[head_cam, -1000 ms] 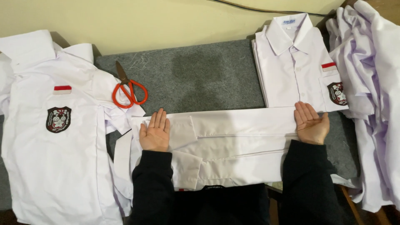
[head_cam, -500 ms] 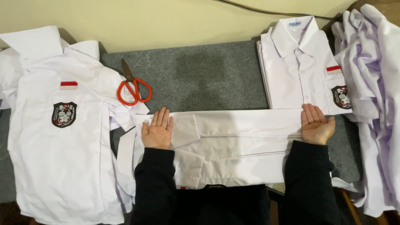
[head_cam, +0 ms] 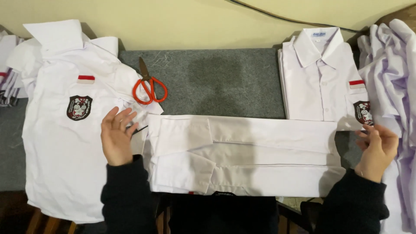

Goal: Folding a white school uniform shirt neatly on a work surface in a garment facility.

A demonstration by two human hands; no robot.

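Observation:
A white shirt (head_cam: pixel 247 151) lies folded into a long strip across the grey table (head_cam: pixel 216 78) in front of me, sleeves tucked in. My left hand (head_cam: pixel 116 135) hovers just off its left end, fingers spread, holding nothing, over the edge of another white shirt. My right hand (head_cam: pixel 378 145) hangs off the strip's right end, fingers loosely curled, empty.
A flat white shirt with a black badge and red stripe (head_cam: pixel 65 130) covers the left side. Orange-handled scissors (head_cam: pixel 148 86) lie behind the strip. A neatly folded shirt (head_cam: pixel 323 82) sits back right, with a heap of white shirts (head_cam: pixel 394 78) at the right edge.
Both hands lifted off the folded strip and moved outward, the left to the left, the right to the right. The strip stays in place.

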